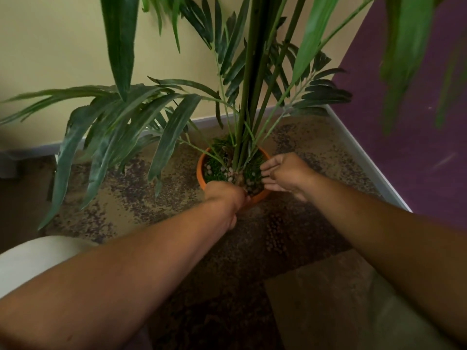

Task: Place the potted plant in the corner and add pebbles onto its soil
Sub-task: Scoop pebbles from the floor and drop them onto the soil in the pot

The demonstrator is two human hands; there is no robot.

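A tall palm-like plant (249, 79) grows from an orange pot (201, 170) that stands on the patterned carpet in the corner between a yellow wall and a purple wall. Green moss covers the soil, and several pale pebbles (228, 172) lie on it around the stems. My left hand (223, 195) is curled over the pot's near rim with its fingers hidden, so what it holds cannot be seen. My right hand (283, 174) hovers over the pot's right rim, fingers apart and slightly cupped, with nothing visible in it.
A white skirting board (364, 157) runs along both walls behind the pot. Long leaves (121, 137) droop low to the left of the pot. A pale rounded object (32, 258) sits at the lower left, and a light mat (328, 299) lies at the lower right.
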